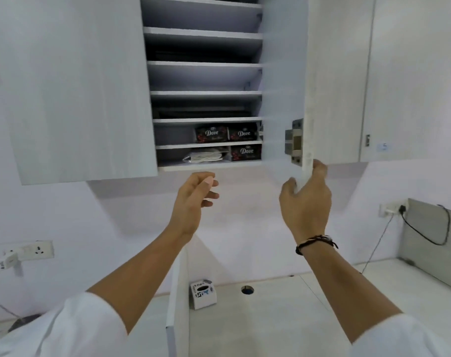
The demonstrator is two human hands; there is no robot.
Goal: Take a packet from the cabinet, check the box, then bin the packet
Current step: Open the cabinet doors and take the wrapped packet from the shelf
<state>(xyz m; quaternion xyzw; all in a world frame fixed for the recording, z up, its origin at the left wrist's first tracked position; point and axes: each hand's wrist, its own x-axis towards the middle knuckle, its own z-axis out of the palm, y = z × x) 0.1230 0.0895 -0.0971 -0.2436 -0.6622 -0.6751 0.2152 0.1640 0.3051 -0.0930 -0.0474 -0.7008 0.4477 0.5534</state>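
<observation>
Three dark packets [245,152] sit on the two lowest shelves of the open cabinet [206,104]: two side by side on the upper of these, one at the right of the bottom shelf, just beside a pale wrapped bundle [206,155]. None is held yet. The left hand [194,195] hangs just under the bottom shelf edge, loosely half-curled with fingers apart, holding nothing. The right hand [305,199] is closed round the lower corner of the open door [286,81], thumb on one face and fingers on the other.

The step in hand looks like the reach for a packet. The bottom-shelf one is nearest; the left hand would do well to rise past the shelf lip, slide in flat and pinch that packet by its front end, keeping off the bundle beside it. The right hand should hold the door wide so it cannot swing in on the arm.

Below, a small white box [203,295] with a dark oval opening stands on the pale desk [270,318], near a round cable hole. Walls are plain and pale, with sockets and trailing cables left and right. No bin is in view.
</observation>
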